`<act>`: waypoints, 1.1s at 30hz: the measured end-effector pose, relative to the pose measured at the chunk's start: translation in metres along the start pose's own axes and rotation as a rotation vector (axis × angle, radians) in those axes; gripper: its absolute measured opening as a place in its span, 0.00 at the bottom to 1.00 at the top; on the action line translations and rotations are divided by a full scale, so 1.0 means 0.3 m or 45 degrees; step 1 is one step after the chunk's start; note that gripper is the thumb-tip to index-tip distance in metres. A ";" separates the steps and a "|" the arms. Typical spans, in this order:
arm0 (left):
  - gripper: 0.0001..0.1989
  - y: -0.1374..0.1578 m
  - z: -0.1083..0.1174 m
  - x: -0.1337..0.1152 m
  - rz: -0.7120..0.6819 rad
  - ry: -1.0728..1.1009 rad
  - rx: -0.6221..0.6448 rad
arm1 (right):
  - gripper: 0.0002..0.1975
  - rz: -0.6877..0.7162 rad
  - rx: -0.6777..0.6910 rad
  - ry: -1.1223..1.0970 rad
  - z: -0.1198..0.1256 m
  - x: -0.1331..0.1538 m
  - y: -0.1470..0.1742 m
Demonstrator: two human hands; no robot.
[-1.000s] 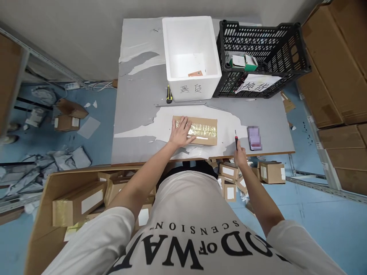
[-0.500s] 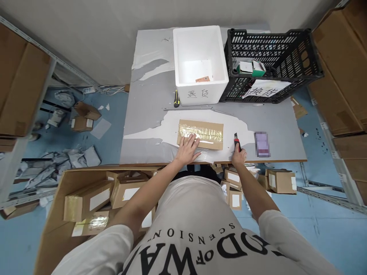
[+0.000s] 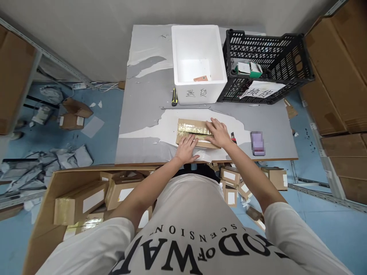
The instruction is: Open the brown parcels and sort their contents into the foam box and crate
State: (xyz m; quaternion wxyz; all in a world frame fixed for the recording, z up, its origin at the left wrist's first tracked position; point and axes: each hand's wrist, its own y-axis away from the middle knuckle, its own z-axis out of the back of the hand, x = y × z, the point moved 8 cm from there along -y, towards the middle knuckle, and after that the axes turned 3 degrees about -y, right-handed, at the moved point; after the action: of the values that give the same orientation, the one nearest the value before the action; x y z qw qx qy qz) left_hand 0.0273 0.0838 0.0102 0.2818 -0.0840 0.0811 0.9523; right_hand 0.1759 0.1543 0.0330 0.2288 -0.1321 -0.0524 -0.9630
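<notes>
A cardboard box (image 3: 183,126) with shiny yellowish tape on top lies on the table before me. A dark gap runs along its middle seam, between the two flaps. My left hand (image 3: 187,148) rests on the near left part of the box, fingers spread. Across the right end lies my right hand (image 3: 218,133), its fingers apart on the top and over the seam. A red and black utility knife (image 3: 233,138) is on the table just right of the box, partly hidden by my right forearm.
Behind the box stand a white foam bin (image 3: 200,93) and a black plastic crate (image 3: 266,78) holding small boxes. A yellow and black cutter (image 3: 174,97) lies beside the bin. A blurred purple item (image 3: 258,143) is at right. Below left, a large carton (image 3: 40,214) holds several boxes.
My right hand has let go of the utility knife and moved left onto the box. A dark gap now shows along the taped seam. My left hand stays on the box.
</notes>
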 end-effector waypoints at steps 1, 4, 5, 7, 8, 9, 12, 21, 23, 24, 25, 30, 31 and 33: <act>0.42 -0.001 0.001 0.000 0.002 -0.003 0.000 | 0.35 0.029 0.044 0.036 -0.013 0.020 -0.022; 0.43 -0.001 0.001 0.000 0.011 -0.004 -0.007 | 0.31 0.060 0.096 0.160 -0.049 0.047 -0.055; 0.43 -0.001 0.001 0.000 0.013 -0.002 -0.010 | 0.29 0.063 0.094 0.207 -0.055 0.051 -0.058; 0.44 -0.001 -0.001 0.001 0.013 0.003 -0.013 | 0.26 0.076 0.096 0.282 -0.054 0.060 -0.059; 0.45 0.000 -0.002 0.001 0.010 0.006 -0.015 | 0.25 0.084 0.110 0.299 -0.047 0.064 -0.060; 0.45 0.001 -0.003 0.001 0.006 0.010 -0.016 | 0.24 0.085 0.138 0.298 -0.038 0.065 -0.064; 0.46 0.004 -0.008 0.000 -0.001 0.017 -0.018 | 0.22 -0.049 0.237 0.251 0.018 0.026 -0.101; 0.47 0.021 -0.010 -0.007 -0.017 0.018 -0.015 | 0.26 -0.618 -0.135 0.008 0.118 -0.198 -0.209; 0.47 0.023 -0.009 -0.006 -0.019 0.012 0.006 | 0.27 -0.705 -0.264 -0.043 0.090 -0.212 -0.179; 0.47 0.023 -0.008 -0.005 -0.021 0.008 0.013 | 0.27 -0.724 -0.313 -0.059 0.078 -0.210 -0.161; 0.47 0.023 -0.008 -0.005 -0.023 0.003 0.017 | 0.25 -0.712 -0.353 -0.062 0.071 -0.199 -0.144; 0.48 0.018 -0.001 -0.005 -0.033 0.008 -0.003 | 0.19 -0.141 -0.281 0.045 0.066 -0.010 -0.088; 0.47 0.017 0.005 -0.003 -0.038 0.020 -0.010 | 0.19 -0.009 -0.180 0.044 0.050 0.035 -0.072; 0.44 0.016 0.026 0.011 -0.057 0.056 -0.027 | 0.21 0.164 0.031 0.033 0.010 0.102 -0.030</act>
State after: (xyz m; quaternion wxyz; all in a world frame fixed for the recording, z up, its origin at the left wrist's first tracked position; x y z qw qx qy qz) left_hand 0.0209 0.0831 0.0176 0.3004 -0.1097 0.0753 0.9445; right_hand 0.1462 0.1497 0.0439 0.2927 -0.1202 -0.0525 -0.9472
